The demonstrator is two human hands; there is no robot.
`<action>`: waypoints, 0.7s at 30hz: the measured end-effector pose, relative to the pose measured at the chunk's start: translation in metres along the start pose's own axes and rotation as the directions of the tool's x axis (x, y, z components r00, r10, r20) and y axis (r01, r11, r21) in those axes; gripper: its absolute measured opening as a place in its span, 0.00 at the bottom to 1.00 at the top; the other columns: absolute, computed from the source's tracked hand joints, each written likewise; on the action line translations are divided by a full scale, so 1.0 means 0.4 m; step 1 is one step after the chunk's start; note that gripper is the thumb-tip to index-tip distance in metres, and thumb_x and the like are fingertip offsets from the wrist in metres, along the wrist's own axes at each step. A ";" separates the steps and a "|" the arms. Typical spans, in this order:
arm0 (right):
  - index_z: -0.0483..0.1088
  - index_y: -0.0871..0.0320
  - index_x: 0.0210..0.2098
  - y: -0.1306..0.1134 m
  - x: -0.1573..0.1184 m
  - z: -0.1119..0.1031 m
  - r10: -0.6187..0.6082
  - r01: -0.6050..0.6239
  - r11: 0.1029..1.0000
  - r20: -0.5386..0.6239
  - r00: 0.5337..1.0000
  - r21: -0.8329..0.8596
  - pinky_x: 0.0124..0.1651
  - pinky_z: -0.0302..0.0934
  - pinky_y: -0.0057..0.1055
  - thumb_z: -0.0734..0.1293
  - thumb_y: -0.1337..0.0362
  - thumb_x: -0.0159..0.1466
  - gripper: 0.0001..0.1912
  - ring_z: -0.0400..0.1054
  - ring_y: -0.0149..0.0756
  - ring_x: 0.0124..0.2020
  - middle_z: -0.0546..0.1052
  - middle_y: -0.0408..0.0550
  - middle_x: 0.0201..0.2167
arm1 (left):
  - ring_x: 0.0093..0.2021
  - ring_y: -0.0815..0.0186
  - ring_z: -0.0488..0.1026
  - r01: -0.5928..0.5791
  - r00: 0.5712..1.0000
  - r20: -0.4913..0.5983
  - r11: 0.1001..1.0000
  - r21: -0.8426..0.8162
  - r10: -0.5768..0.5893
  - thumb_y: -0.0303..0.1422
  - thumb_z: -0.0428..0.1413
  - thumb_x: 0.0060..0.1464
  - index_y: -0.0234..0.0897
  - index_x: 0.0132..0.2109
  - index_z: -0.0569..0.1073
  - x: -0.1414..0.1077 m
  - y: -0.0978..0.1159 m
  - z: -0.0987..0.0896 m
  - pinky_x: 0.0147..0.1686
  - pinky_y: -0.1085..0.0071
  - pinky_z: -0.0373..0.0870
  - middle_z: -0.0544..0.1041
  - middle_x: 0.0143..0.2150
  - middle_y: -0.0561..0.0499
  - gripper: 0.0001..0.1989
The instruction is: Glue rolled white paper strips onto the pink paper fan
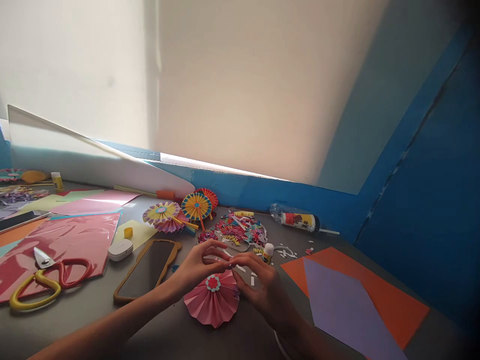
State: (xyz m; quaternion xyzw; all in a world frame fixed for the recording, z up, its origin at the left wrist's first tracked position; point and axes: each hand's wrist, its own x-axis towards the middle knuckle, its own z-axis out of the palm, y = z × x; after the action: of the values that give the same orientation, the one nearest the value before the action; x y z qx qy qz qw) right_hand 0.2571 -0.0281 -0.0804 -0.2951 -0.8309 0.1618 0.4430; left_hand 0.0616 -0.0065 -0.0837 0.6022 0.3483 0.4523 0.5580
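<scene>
A pink pleated paper rosette (212, 305) with a red and pale blue flower centre (213, 283) lies on the grey table in front of me. Above its upper edge, the fingertips of my left hand (200, 262) and my right hand (258, 280) meet, closed around something too small to make out. Just behind my right hand stands a glue stick (267, 252) with a white cap. Small white paper scraps (252, 281) are scattered beside the rosette.
Scissors (45, 275), a phone (146, 270) and a white case (120, 249) are at left. Finished paper fans (197, 206) and a pile of shreds (240, 230) stand behind. Orange (397, 310) and lilac sheets (341, 305) lie right; a wrapped bottle (298, 220) is near the wall.
</scene>
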 end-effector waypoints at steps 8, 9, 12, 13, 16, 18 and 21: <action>0.62 0.52 0.56 0.002 -0.003 -0.020 -0.208 0.228 0.960 0.132 0.969 -0.165 0.50 0.65 0.33 0.59 0.75 0.66 0.21 0.69 0.36 0.49 0.74 0.47 0.46 | 0.43 0.60 0.76 0.090 0.996 -0.011 0.990 -0.112 -0.092 0.37 0.66 0.45 0.35 0.47 0.71 -0.007 0.016 0.007 0.47 0.63 0.71 0.78 0.41 0.46 0.22; 0.61 0.53 0.57 0.000 -0.001 -0.023 -0.219 0.246 0.952 0.158 0.963 -0.182 0.51 0.65 0.33 0.58 0.75 0.66 0.21 0.68 0.37 0.50 0.74 0.48 0.47 | 0.42 0.61 0.76 0.097 0.995 -0.015 0.986 -0.135 -0.100 0.37 0.65 0.46 0.35 0.47 0.71 -0.006 0.015 0.008 0.47 0.63 0.71 0.78 0.41 0.47 0.22; 0.62 0.54 0.56 -0.005 0.001 -0.024 -0.232 0.266 0.944 0.183 0.955 -0.195 0.54 0.64 0.36 0.57 0.75 0.67 0.21 0.67 0.39 0.53 0.74 0.50 0.48 | 0.42 0.61 0.76 0.119 0.992 -0.018 0.972 -0.202 -0.125 0.37 0.66 0.46 0.35 0.46 0.72 -0.002 0.008 0.009 0.48 0.63 0.70 0.77 0.40 0.47 0.21; 0.63 0.53 0.56 -0.006 0.001 -0.022 -0.216 0.244 0.953 0.163 0.963 -0.181 0.54 0.64 0.37 0.57 0.75 0.67 0.20 0.67 0.39 0.53 0.74 0.50 0.48 | 0.42 0.61 0.76 0.120 0.992 -0.015 0.971 -0.208 -0.126 0.37 0.66 0.45 0.35 0.46 0.72 -0.001 0.005 0.008 0.48 0.63 0.70 0.77 0.40 0.47 0.22; 0.63 0.50 0.54 -0.002 -0.002 -0.010 -0.089 0.089 0.993 0.008 0.996 -0.072 0.52 0.67 0.37 0.60 0.72 0.66 0.19 0.71 0.38 0.49 0.75 0.47 0.47 | 0.44 0.61 0.76 0.104 0.995 0.014 0.978 -0.180 -0.103 0.35 0.67 0.44 0.36 0.48 0.71 -0.002 0.000 0.006 0.47 0.64 0.70 0.78 0.42 0.46 0.23; 0.61 0.50 0.54 0.005 -0.007 -0.002 -0.001 0.003 1.000 -0.083 0.997 0.025 0.50 0.69 0.36 0.63 0.70 0.64 0.20 0.72 0.38 0.46 0.74 0.48 0.47 | 0.44 0.62 0.75 0.100 0.995 0.030 0.982 -0.163 -0.096 0.35 0.67 0.45 0.37 0.48 0.71 -0.005 0.001 0.005 0.45 0.67 0.70 0.78 0.43 0.45 0.23; 0.59 0.50 0.55 0.011 -0.013 0.007 0.062 -0.047 0.993 -0.136 0.989 0.106 0.49 0.70 0.36 0.64 0.68 0.63 0.21 0.74 0.38 0.44 0.72 0.48 0.46 | 0.44 0.63 0.75 0.102 0.994 0.050 0.979 -0.174 -0.095 0.34 0.66 0.46 0.37 0.49 0.71 -0.010 0.006 0.006 0.45 0.67 0.70 0.77 0.44 0.46 0.23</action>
State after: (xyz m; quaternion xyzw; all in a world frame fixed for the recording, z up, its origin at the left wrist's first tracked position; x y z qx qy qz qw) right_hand 0.2586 -0.0279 -0.0874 -0.3052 -0.7804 0.1952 0.5096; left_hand 0.0622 -0.0114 -0.0818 0.5415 0.3247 0.4407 0.6381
